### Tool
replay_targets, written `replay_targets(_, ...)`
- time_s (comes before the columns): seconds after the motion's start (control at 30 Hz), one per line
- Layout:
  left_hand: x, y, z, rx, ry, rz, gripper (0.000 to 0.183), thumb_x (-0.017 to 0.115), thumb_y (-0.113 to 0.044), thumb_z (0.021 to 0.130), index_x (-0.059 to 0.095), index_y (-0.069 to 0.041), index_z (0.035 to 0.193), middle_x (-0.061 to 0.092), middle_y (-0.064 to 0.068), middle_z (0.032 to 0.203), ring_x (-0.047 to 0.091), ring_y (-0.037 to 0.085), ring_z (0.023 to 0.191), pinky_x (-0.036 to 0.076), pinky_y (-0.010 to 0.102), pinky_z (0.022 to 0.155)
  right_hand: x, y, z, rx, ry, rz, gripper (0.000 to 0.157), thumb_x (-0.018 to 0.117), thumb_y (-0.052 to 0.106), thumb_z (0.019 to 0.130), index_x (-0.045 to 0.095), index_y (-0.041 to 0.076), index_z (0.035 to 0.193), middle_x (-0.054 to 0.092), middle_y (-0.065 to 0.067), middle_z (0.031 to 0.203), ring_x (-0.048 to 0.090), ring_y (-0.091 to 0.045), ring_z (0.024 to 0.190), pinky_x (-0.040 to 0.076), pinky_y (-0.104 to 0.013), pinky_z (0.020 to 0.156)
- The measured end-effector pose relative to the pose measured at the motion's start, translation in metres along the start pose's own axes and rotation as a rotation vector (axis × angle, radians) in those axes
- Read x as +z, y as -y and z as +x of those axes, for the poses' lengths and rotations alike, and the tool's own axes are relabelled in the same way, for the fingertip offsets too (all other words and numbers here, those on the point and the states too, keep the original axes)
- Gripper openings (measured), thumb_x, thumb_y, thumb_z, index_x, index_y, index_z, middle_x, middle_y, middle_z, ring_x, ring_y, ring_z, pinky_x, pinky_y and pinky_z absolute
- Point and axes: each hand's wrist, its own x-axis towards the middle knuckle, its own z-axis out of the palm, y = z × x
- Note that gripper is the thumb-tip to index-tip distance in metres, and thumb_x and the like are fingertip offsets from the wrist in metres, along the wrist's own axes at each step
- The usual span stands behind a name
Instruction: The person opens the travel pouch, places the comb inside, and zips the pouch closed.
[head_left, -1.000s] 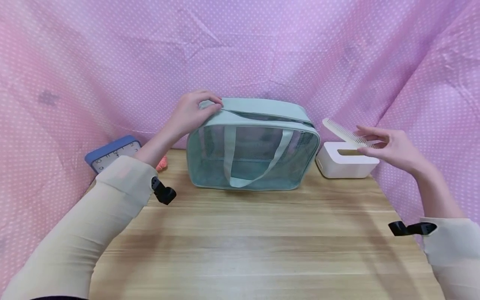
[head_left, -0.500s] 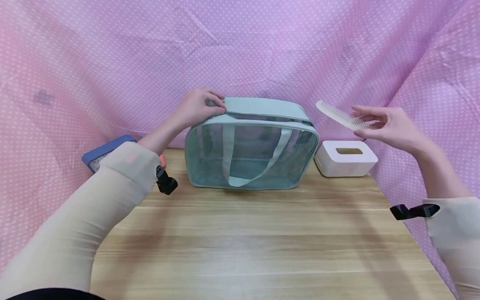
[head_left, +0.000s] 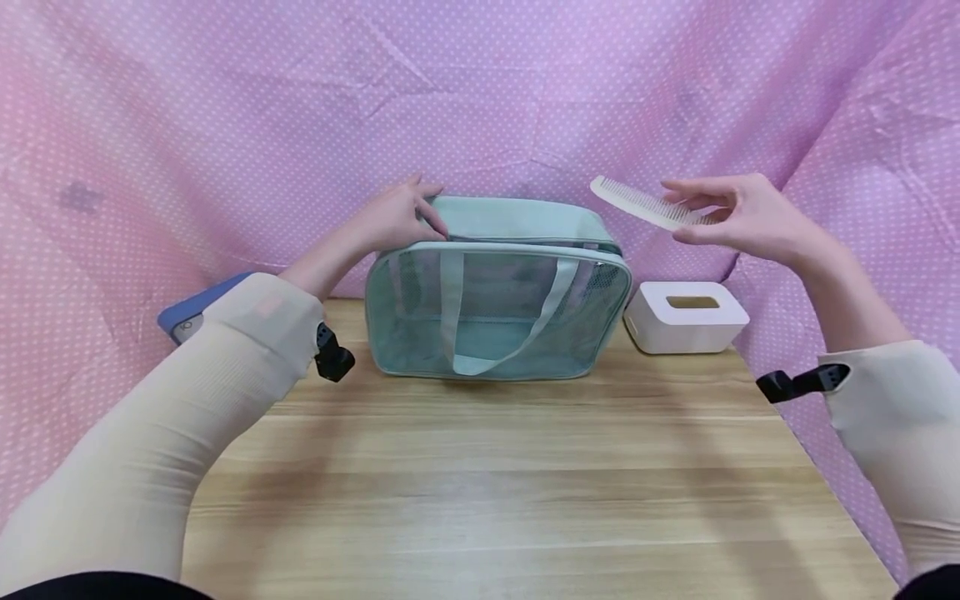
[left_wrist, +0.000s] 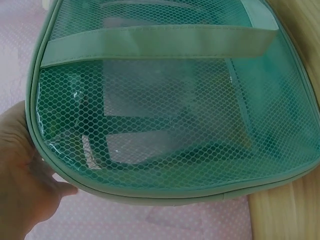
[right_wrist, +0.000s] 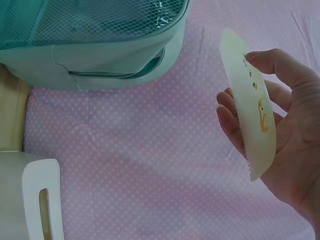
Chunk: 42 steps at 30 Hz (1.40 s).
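Note:
A mint-green toiletry bag (head_left: 495, 312) with clear mesh panels stands upright on the table, its top zip partly undone. My left hand (head_left: 401, 218) grips the bag's top left corner, with fingers at the opening's edge. In the left wrist view the bag hides most of the fingers of the left hand (left_wrist: 27, 180). To the right of the bag and above its top, my right hand (head_left: 750, 212) pinches a pale comb (head_left: 637, 202) between thumb and fingers. The right wrist view shows orange markings on the comb (right_wrist: 250, 105), whose teeth face away from the palm.
A white tissue box (head_left: 686, 321) sits just right of the bag. At the left, a blue-edged object (head_left: 198, 304) with numerals lies partly behind the left sleeve. Pink dotted cloth (head_left: 495, 92) hangs behind the wooden table (head_left: 510, 467).
My right hand has lifted the comb up and left from above the tissue box towards the bag. The left hand's fingers have spread at the bag's corner.

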Motion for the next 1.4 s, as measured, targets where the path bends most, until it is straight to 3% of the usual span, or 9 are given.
replay_targets(0.2,-0.001,0.001,0.003,-0.048,0.082,0.017,0.031,0.068,-0.026,0.098,0.075,-0.008,0.122,0.015,0.01,0.174,0.0,0.039,0.162,-0.001,0.063,0.13,0.005,0.018,0.019,-0.039,0.042,-0.036,0.068,0.082,0.015,0.088,0.055,0.018,0.149,0.07,0.021,0.127,0.064,0.008,0.104,0.05,-0.004,0.084)
replay_targets(0.5,-0.004,0.002,0.005,-0.06,0.168,0.025,0.038,0.066,-0.032,0.099,0.07,-0.011,0.131,0.001,0.009,0.175,-0.01,0.037,0.162,-0.003,0.065,0.129,0.015,0.047,0.047,-0.033,0.144,-0.099,0.068,0.083,0.021,0.088,0.055,0.019,0.15,0.062,-0.01,0.147,0.071,0.005,0.093,0.053,-0.007,0.081)
replay_targets(0.63,-0.004,0.004,0.007,-0.062,0.189,0.016,0.039,0.064,-0.031,0.1,0.068,-0.011,0.134,-0.004,0.009,0.175,-0.014,0.036,0.161,-0.004,0.068,0.128,0.019,0.058,0.059,-0.061,0.187,-0.133,0.068,0.084,0.023,0.087,0.056,0.02,0.149,0.063,-0.009,0.146,0.07,0.005,0.095,0.051,-0.006,0.084)
replay_targets(0.8,-0.003,0.004,0.007,-0.071,0.193,0.013,0.04,0.064,-0.03,0.101,0.067,-0.012,0.136,-0.005,0.007,0.175,-0.015,0.034,0.161,-0.004,0.068,0.128,0.025,0.069,0.073,-0.087,0.248,-0.149,0.065,0.083,0.021,0.088,0.057,0.023,0.148,0.063,-0.003,0.146,0.069,-0.004,0.108,0.051,-0.008,0.088)
replay_targets(0.93,-0.002,0.005,0.007,-0.08,0.188,-0.001,0.041,0.065,-0.03,0.1,0.067,-0.013,0.137,-0.005,0.005,0.176,-0.016,0.033,0.161,-0.003,0.07,0.127,0.031,0.074,0.083,-0.124,0.291,-0.167,0.063,0.081,0.019,0.089,0.058,0.02,0.147,0.063,-0.004,0.147,0.062,-0.015,0.121,0.052,-0.009,0.091)
replay_targets(1.13,0.0,0.007,0.006,-0.079,0.183,-0.056,0.039,0.065,-0.026,0.1,0.067,-0.013,0.136,-0.007,0.003,0.176,-0.02,0.031,0.161,-0.005,0.071,0.126,0.04,0.081,0.093,-0.152,0.349,-0.183,0.063,0.078,0.017,0.089,0.056,0.015,0.148,0.062,-0.004,0.148,0.06,-0.023,0.128,0.051,-0.011,0.093)
replay_targets(1.23,0.0,0.008,0.006,-0.08,0.184,-0.067,0.039,0.065,-0.025,0.1,0.067,-0.013,0.137,-0.008,0.002,0.175,-0.021,0.03,0.16,-0.005,0.07,0.126,0.043,0.085,0.096,-0.15,0.374,-0.198,0.063,0.078,0.018,0.09,0.056,0.016,0.148,0.061,-0.002,0.149,0.059,-0.023,0.129,0.051,-0.016,0.097)
replay_targets(1.4,-0.001,0.008,0.006,-0.085,0.19,-0.07,0.041,0.065,-0.025,0.1,0.065,-0.013,0.139,-0.01,0.001,0.175,-0.021,0.03,0.16,-0.005,0.071,0.126,0.049,0.09,0.101,-0.165,0.413,-0.203,0.063,0.078,0.018,0.089,0.056,0.014,0.148,0.062,-0.003,0.148,0.059,-0.022,0.128,0.05,-0.039,0.109)
